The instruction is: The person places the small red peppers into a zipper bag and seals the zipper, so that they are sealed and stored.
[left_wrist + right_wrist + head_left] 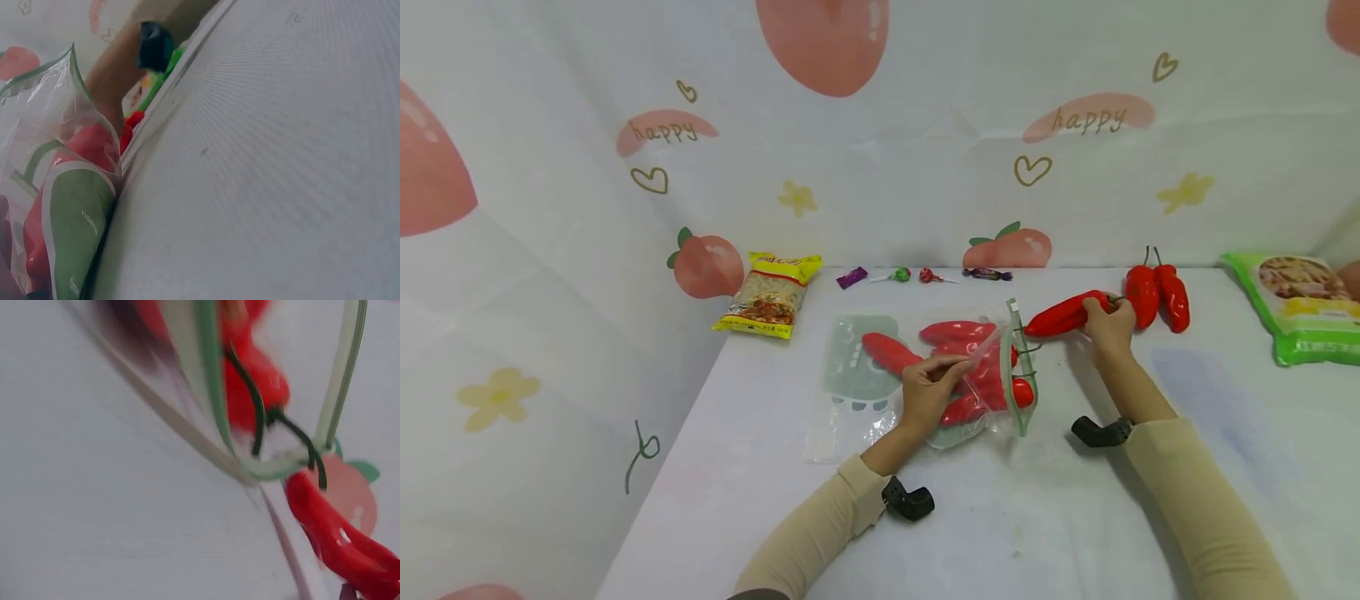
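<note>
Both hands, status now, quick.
Left hand: closed, pinching the clear zip bag near its opening.
Right hand: closed, holding a red pepper.

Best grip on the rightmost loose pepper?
Likely the near half of the rightmost pepper, pinched across its width from above and the right: its far end sits close to the neighbouring pepper, but the gap widens nearer the camera.

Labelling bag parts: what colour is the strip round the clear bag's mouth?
Green, paler in places. The mouth strip shows best in the right wrist view.
</note>
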`<state>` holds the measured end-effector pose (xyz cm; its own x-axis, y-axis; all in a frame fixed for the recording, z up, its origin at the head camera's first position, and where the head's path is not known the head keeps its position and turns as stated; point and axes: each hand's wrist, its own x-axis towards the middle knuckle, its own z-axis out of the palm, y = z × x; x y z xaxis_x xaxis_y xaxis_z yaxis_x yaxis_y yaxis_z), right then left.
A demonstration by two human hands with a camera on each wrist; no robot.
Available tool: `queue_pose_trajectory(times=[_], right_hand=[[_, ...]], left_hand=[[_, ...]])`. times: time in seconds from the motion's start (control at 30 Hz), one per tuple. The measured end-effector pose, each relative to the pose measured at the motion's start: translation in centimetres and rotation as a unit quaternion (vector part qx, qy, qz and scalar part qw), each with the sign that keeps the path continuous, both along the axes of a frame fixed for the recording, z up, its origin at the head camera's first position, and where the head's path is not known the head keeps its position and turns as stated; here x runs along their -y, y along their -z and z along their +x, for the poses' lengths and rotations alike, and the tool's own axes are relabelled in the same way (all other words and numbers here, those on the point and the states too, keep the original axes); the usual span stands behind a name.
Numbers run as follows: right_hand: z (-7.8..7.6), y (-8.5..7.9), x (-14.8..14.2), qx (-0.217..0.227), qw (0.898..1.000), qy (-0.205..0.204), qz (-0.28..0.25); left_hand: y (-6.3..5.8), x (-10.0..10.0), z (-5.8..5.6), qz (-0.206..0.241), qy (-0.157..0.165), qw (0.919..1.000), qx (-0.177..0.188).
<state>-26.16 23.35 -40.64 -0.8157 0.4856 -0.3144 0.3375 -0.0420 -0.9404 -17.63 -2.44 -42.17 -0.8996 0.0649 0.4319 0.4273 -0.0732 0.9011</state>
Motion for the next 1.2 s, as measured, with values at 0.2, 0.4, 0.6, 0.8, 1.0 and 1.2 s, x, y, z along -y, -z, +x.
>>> queue_pose_trajectory(times=[0.2, 0.4, 0.6, 0.8, 1.0, 1.2], right_hand=[[2.4, -0.3, 0.0, -0.102, 0.978, 0.070, -0.166], [3.5, -0.4, -0.6, -0.150, 0.963, 0.086, -0.206], [4.3, 0.7, 0.9, -0.116, 0.978, -0.034, -0.170], [4.6, 1.7, 1.7, -0.092, 0.982, -0.093, -0.139], [3.8, 2.4, 3.3, -0.123, 0.980, -0.152, -0.038], [3.5, 2.5, 4.0, -0.165, 0.956, -0.238, -0.040]], left_hand=[[0.0, -0.1, 0.0, 0.000, -0.001, 1.0000, 0.006], [0.0, -0.2, 0.1, 0.003, 0.000, 1.0000, 0.007], [0.0, -0.2, -0.1, 0.015, -0.004, 0.9999, 0.006], [0.0, -0.4, -0.1, 0.028, 0.002, 0.9996, 0.008], [0.1, -0.5, -0.2, 0.023, -0.001, 0.9997, 0.011], [0.2, -0.4, -0.3, 0.026, 0.003, 0.9997, 0.006]])
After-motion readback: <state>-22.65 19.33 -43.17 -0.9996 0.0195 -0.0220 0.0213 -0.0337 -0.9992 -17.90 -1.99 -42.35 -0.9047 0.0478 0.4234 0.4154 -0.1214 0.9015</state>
